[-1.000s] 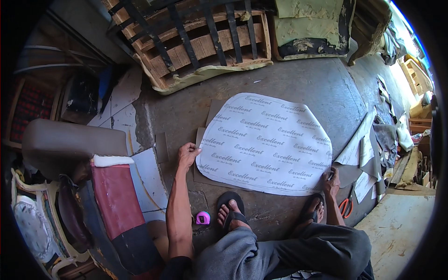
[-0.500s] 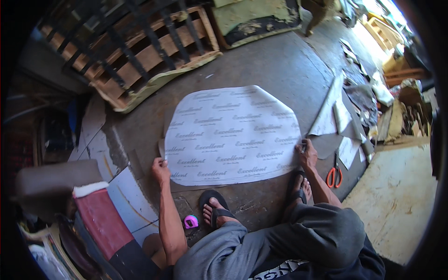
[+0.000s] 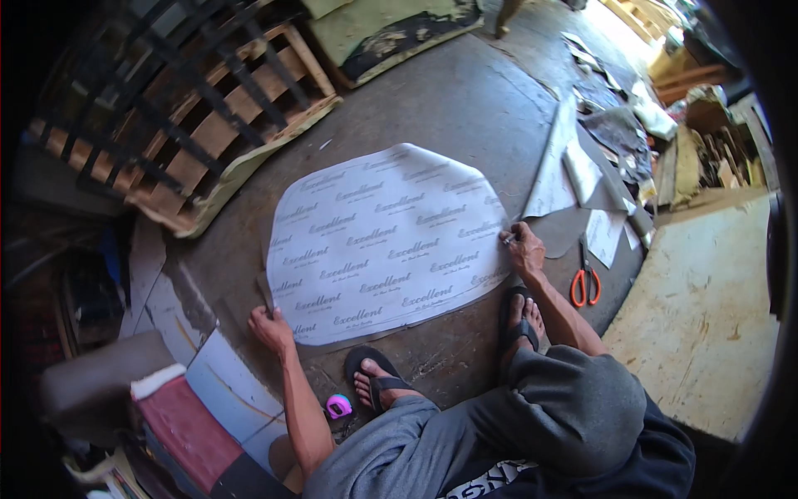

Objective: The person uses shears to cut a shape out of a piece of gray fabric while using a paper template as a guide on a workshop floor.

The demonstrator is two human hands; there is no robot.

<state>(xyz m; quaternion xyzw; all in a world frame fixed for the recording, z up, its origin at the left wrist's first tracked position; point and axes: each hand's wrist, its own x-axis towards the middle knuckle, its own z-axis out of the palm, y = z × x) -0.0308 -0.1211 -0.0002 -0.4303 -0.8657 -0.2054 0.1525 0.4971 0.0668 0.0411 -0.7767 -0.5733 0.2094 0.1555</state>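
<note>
Concrete floor bears a thin, floppy white sheet; left hand presses its corner flat, right hand pinches a marker at its edge.

matt printed white sheet, rough grey concrete floor

What the right hand pinches at the white sheet's edge is too small to tell.
</note>
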